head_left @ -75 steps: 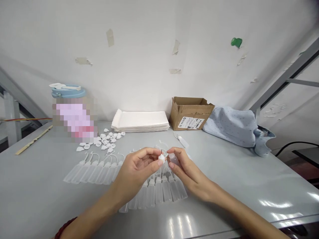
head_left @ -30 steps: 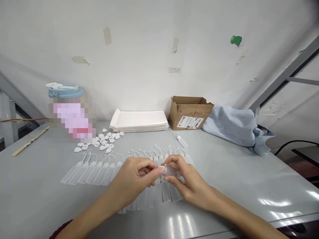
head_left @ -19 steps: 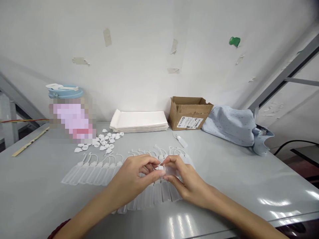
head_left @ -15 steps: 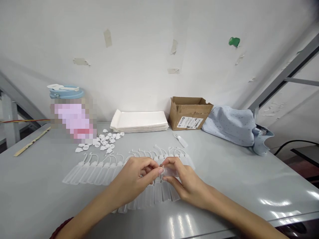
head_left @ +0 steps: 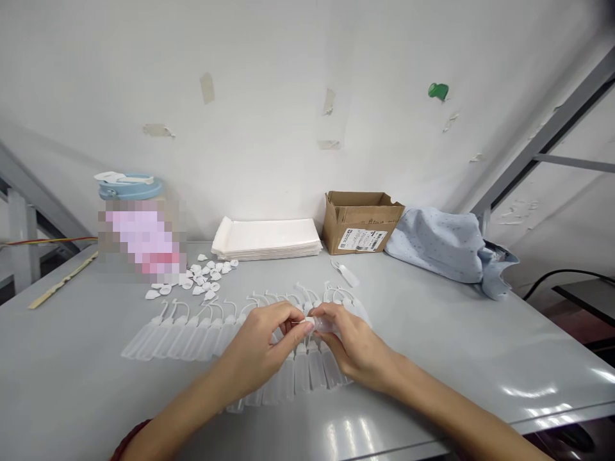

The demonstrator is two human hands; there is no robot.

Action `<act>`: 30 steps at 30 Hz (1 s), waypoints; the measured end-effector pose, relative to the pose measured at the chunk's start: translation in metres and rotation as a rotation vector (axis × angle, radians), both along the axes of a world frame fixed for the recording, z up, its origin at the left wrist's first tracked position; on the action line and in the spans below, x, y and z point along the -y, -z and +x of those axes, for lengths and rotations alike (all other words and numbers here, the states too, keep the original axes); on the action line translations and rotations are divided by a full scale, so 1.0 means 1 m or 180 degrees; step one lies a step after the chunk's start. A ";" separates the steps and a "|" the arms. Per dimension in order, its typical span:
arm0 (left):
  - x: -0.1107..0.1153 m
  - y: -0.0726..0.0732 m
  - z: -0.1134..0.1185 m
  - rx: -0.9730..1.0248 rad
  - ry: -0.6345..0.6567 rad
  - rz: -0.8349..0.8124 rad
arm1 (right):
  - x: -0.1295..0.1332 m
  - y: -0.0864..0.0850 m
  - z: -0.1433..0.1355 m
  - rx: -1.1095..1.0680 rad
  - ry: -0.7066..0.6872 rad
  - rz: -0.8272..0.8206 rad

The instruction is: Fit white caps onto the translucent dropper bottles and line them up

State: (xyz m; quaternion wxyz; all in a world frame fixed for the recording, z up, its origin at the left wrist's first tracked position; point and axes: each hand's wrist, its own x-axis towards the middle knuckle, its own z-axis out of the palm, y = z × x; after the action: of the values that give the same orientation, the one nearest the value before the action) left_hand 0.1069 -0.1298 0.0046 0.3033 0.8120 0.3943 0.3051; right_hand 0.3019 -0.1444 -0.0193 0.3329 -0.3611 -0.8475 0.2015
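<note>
My right hand point(head_left: 353, 342) is closed around a small translucent plastic bottle point(head_left: 325, 322), held on its side with the neck toward the left. At that neck my left hand point(head_left: 271, 336) pinches a white cap point(head_left: 308, 320) between thumb and fingers; the cap touches the bottle. Beneath and around both hands lie rows of similar flat bottles point(head_left: 180, 336) with white tops and thin curved straps, partly hidden by the hands. One single bottle point(head_left: 346, 274) lies apart, farther back. Loose white caps point(head_left: 206, 272) are scattered at the back left.
Against the wall stand a stack of white envelopes point(head_left: 269, 237) and an open cardboard box point(head_left: 362, 224). A light blue cloth point(head_left: 435, 243) lies right of the box. At the left are a blue-lidded container point(head_left: 129, 187) and a wooden strip point(head_left: 62, 282) on the grey table point(head_left: 456, 346).
The white cap now shows more plainly at the bottle's neck, between the left fingertips. Both hands stay nearly in place; the camera view has shifted slightly.
</note>
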 end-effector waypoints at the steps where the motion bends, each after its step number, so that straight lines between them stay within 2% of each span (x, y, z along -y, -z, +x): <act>1: 0.000 0.002 0.000 0.0028 0.0084 0.0242 | 0.000 -0.001 0.000 0.0008 -0.0026 0.0042; 4: -0.003 0.007 -0.003 0.0082 0.0377 0.0982 | 0.002 -0.008 0.001 0.0007 -0.0040 -0.0220; 6: -0.004 0.007 -0.006 0.0014 0.0486 0.1255 | 0.003 -0.013 0.001 0.0013 -0.0019 -0.0450; 8: -0.005 0.006 -0.007 -0.0093 0.0435 0.1193 | 0.003 -0.014 0.002 0.0012 -0.0019 -0.0459; 12: -0.003 0.002 -0.005 -0.0213 0.0295 0.0597 | 0.002 -0.002 0.002 0.0045 -0.0169 0.0168; 15: 0.000 0.001 -0.004 -0.0102 0.0336 0.0533 | 0.000 0.004 0.002 0.0054 -0.0176 0.0451; 18: 0.002 0.001 -0.005 0.0087 0.0261 0.0587 | -0.002 0.002 0.003 -0.0021 -0.0003 0.0606; 22: 0.002 0.000 -0.007 0.0202 0.0078 0.0582 | -0.004 -0.006 0.004 -0.0018 0.0071 0.1170; 24: 0.002 0.001 -0.007 0.0240 0.0046 0.0544 | -0.004 -0.008 0.005 -0.0086 0.0077 0.1273; 27: 0.002 0.004 -0.005 0.0325 0.0094 0.0654 | -0.001 -0.009 0.006 -0.0299 0.0068 0.1027; 30: 0.001 0.008 -0.003 0.0470 0.0239 0.1173 | 0.001 -0.011 0.007 -0.0406 0.0185 0.0478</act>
State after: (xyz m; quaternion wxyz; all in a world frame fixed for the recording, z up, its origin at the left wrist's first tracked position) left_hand 0.1040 -0.1311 -0.0029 0.1887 0.8433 0.2780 0.4194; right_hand 0.3090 -0.1455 -0.0079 0.4180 -0.3460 -0.8264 0.1503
